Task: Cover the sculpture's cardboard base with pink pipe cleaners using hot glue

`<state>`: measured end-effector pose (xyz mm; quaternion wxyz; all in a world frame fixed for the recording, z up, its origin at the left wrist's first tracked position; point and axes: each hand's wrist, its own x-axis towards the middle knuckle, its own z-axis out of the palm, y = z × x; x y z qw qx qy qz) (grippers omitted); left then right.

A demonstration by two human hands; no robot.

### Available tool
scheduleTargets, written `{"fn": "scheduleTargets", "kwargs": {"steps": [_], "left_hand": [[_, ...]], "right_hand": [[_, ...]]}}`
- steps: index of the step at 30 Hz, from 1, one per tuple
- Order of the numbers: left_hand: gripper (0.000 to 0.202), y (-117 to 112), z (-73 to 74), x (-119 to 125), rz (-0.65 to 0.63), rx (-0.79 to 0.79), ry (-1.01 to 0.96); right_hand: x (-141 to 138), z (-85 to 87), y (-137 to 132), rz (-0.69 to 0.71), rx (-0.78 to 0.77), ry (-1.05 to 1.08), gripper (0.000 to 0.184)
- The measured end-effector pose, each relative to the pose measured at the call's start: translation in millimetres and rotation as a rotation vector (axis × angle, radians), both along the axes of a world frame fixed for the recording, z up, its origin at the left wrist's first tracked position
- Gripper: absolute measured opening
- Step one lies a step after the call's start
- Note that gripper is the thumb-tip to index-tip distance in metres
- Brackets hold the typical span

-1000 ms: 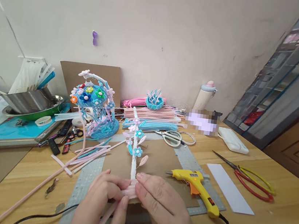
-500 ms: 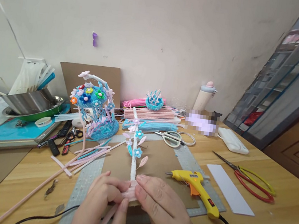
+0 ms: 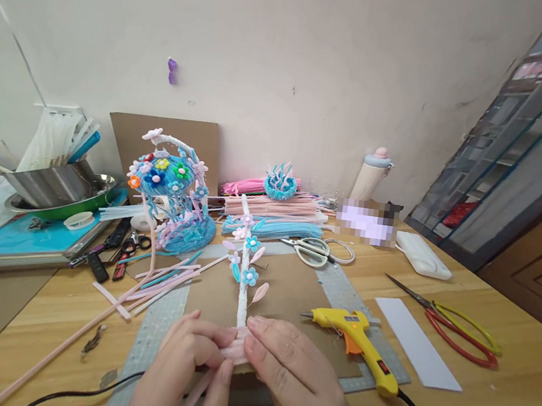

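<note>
At the front centre, a white-wrapped stem with blue and pink flowers and pink leaves stands upright from a base wrapped in pink pipe cleaner. My left hand is closed at the base's left side, a pink pipe-cleaner length pinched between thumb and fingers and trailing down. My right hand grips the base from the right, fingers together and pressed along it. The fingers hide much of the base. To the right of that hand, a yellow hot glue gun lies on its side.
Cardboard lies on a grey cutting mat. Right are red-and-yellow-handled scissors and a white strip. Behind stand a blue flowered pipe-cleaner piece, pipe-cleaner bundles and a bottle. A black cord crosses the front left.
</note>
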<state>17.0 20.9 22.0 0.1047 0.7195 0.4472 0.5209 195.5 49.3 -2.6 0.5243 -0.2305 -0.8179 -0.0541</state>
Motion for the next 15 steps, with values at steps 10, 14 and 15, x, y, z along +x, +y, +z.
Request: {"fn": "scheduleTargets", "kwargs": {"steps": [10, 14, 15], "left_hand": [[0.022, -0.3, -1.5, 2.0, 0.020, 0.009, -0.006], [0.023, 0.3, -1.4, 2.1, 0.018, 0.007, -0.023], [0.023, 0.4, -1.4, 1.7, 0.014, 0.006, -0.025]], "right_hand": [[2.1, 0.0, -1.3, -0.010, -0.005, -0.007, 0.044], [1.7, -0.5, -0.8, -0.023, -0.001, -0.020, 0.044], [2.0, -0.5, -0.6, -0.026, 0.004, -0.027, 0.042]]}}
